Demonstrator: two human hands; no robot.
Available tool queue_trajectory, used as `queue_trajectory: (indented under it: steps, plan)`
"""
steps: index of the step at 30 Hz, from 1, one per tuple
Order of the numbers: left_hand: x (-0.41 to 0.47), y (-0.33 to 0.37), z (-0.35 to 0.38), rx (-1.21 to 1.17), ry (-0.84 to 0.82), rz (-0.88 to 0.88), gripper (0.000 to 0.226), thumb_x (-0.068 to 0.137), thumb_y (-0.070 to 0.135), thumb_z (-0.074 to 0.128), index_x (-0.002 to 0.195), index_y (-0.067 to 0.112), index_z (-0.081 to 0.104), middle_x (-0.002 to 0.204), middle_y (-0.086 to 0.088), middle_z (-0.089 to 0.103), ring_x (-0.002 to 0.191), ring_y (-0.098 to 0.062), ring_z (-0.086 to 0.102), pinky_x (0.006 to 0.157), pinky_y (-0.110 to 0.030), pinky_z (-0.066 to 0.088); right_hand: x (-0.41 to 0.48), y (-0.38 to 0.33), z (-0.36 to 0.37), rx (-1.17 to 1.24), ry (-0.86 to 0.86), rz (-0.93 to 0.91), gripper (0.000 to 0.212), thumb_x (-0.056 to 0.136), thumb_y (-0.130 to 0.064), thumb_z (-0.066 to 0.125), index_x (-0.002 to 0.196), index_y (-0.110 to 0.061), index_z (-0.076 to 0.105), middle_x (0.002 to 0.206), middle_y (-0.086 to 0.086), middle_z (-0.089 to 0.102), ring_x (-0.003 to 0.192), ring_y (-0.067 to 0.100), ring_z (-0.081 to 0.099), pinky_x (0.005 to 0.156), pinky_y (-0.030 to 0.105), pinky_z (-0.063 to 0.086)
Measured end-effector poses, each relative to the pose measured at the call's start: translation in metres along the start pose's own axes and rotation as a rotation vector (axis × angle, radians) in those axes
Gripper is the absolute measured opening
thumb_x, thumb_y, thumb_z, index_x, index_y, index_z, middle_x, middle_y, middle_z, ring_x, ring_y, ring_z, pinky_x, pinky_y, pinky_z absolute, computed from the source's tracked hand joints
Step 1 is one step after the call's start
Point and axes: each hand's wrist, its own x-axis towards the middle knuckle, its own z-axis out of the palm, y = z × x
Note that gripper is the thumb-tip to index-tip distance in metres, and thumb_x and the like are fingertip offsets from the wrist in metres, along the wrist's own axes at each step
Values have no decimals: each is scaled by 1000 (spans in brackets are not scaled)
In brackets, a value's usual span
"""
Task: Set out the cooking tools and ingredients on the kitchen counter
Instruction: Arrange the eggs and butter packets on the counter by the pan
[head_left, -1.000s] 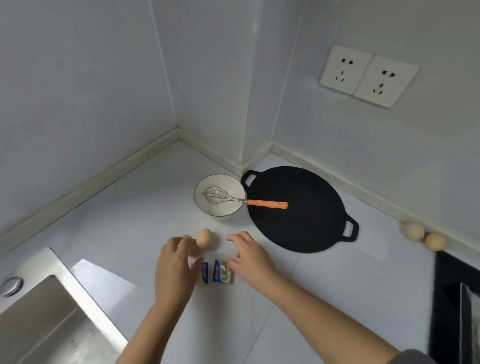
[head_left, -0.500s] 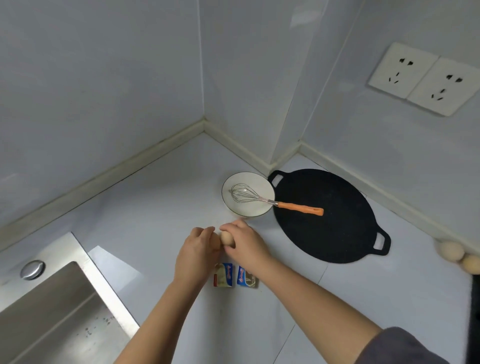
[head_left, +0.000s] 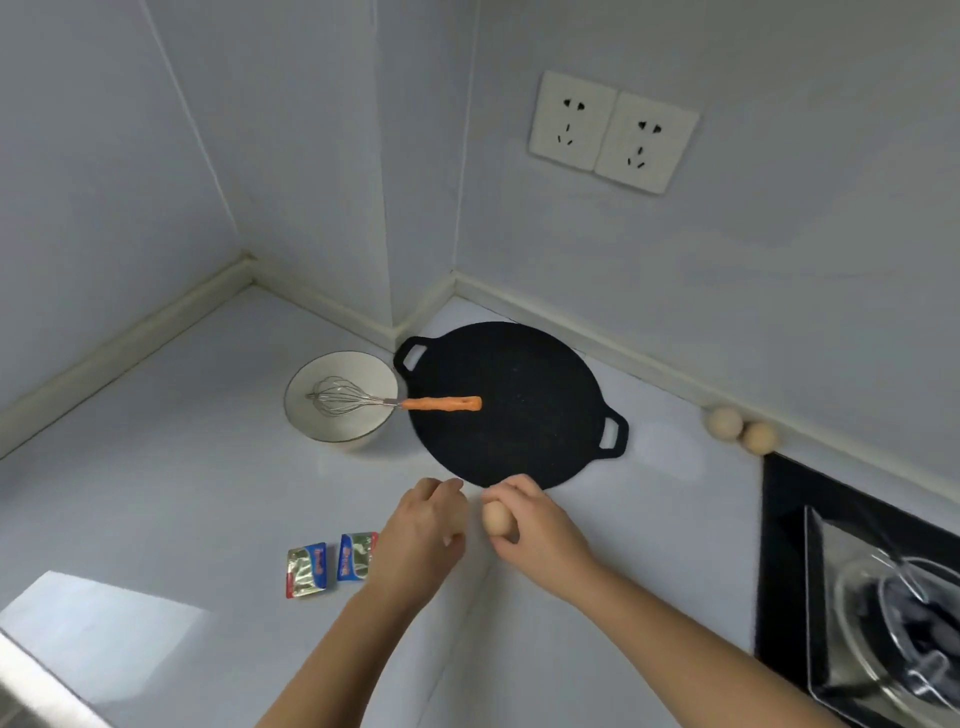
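Pale brown, the egg (head_left: 497, 518) sat in the person's right hand (head_left: 540, 525), thumb and fingers curled round it, just above the white counter (head_left: 182, 467) and close to the near rim of the black flat pan (head_left: 511, 405). The left hand (head_left: 423, 535) hovered just beside the egg with its back to the camera and its fingers bent under. Whether it held anything could not be told.

Two small foil packets (head_left: 306, 570) lay side by side on the counter left of that hand, the nearer one partly hidden by it. Behind them stood a white bowl (head_left: 358, 431), touching the pan's left edge. A wire whisk (head_left: 363, 401) rested in the bowl, its orange handle reaching out over the pan.

Two more eggs (head_left: 723, 423) lay touching each other against the wall to the right, near the corner of a black stove (head_left: 779, 519). A pair of sockets (head_left: 613, 130) was on the wall above.
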Motion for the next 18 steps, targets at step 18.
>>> queue_trajectory:
  steps: [18]
  plan:
    - [137, 195, 141, 264, -82, 399, 52, 89, 22, 56, 139, 17, 42, 129, -3, 46, 108, -21, 52, 89, -27, 38, -23, 201, -140, -386, 196, 311, 42, 89, -21, 54, 130, -22, 45, 128, -4, 48, 105, 21, 53, 71, 35, 48]
